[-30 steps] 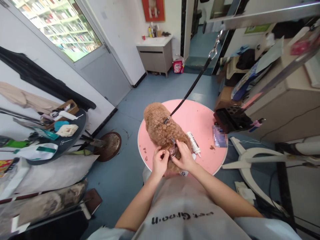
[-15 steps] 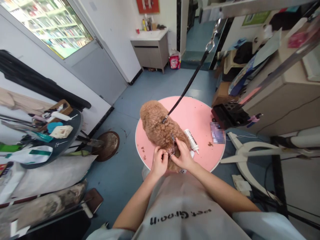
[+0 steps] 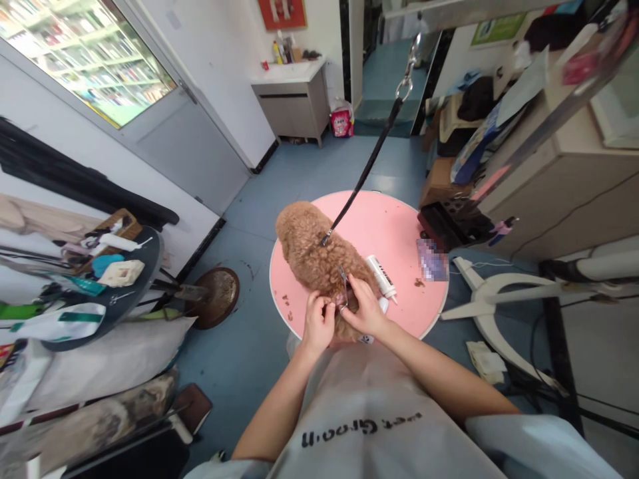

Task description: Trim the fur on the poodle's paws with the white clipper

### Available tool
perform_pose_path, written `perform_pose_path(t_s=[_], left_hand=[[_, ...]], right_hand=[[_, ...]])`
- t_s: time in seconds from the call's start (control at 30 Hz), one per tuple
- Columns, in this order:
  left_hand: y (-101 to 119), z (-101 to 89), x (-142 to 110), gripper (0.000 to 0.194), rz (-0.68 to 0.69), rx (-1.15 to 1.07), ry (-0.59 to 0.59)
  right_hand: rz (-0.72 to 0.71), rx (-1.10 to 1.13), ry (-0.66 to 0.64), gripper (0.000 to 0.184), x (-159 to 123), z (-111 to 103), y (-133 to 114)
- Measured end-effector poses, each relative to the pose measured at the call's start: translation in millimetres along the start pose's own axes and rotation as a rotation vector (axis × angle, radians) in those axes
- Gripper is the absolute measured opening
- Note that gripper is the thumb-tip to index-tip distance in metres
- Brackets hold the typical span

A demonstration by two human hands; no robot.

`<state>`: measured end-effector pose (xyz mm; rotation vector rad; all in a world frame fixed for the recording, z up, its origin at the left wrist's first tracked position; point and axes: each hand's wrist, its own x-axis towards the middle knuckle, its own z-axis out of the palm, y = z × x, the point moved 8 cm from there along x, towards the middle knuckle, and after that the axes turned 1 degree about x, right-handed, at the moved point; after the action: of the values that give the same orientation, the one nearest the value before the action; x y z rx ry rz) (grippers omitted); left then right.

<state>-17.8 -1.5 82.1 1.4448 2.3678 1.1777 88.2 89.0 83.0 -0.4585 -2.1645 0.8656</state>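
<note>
A curly brown dog [image 3: 312, 243] is on the round pink table [image 3: 389, 219], with a black leash [image 3: 369, 163] clipped at its neck. My left hand [image 3: 319, 322] is closed in a pinch at the dog's ear [image 3: 340, 297], where some pinkish skin shows. In my right hand [image 3: 366, 308] is a slim metal scissor-handled tool [image 3: 343, 283], its finger ring close to my fingers and its tip pointing away from me over the fur. Whether it is scissors or forceps is too small to tell. A white nozzle bottle [image 3: 381, 276] lies beside the dog, right of my right hand.
Tufts of brown hair [image 3: 287, 307] lie on the tabletop. A dark tool holder [image 3: 452, 226] hangs at the table's right edge. To the left stands a dark side table [image 3: 142, 269] with grooming items. White curved legs [image 3: 486, 313] spread over the floor at right.
The view has shifted slightly. Both hands stay at the dog's ear in nearly the same pose, and the metal tool is still in my right hand.
</note>
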Motion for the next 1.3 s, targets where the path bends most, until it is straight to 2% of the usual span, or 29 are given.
perform_pose_path(t_s=[0.1,0.3,0.4,0.5,0.63,0.73,0.93,1.1,1.2,1.3], left_hand=[[-4,-2.7,2,0.010,-0.059,-0.001,0.049],[4,-8.2,-1,0.008,-0.003,-0.007,0.068],[5,-11.8,-2,0.014,-0.054,-0.076,0.060],[8,-12.7,4,0.008,-0.099,-0.043,0.045],[17,-6.5,13,0.014,-0.036,0.093,-0.041],[15,-3.9,13,0.022,0.034,0.082,-0.082],[1,-10.5,9,0.022,-0.012,-0.013,0.023],[5,-1.4,11,0.012,-0.039,0.029,0.029],[-12,-7.7,11,0.016,-0.020,0.090,0.055],[-51,-35.5,10,0.016,-0.055,0.152,0.108]], right_hand=[[0.006,-0.001,-0.006,0.081,-1,1,-1],[-0.006,0.002,-0.030,0.082,-1,2,-4],[-0.006,0.001,-0.040,0.082,0,2,-6],[-0.011,0.003,-0.044,0.082,0,2,-7],[-0.031,0.007,-0.052,0.081,0,3,-10],[-0.041,0.008,-0.060,0.082,0,3,-10],[0.017,0.006,-0.047,0.082,-3,2,-2],[0.048,0.019,-0.043,0.081,-4,2,4],[0.059,0.021,-0.033,0.082,-4,1,9],[0.086,0.026,-0.005,0.080,-4,-1,14]])
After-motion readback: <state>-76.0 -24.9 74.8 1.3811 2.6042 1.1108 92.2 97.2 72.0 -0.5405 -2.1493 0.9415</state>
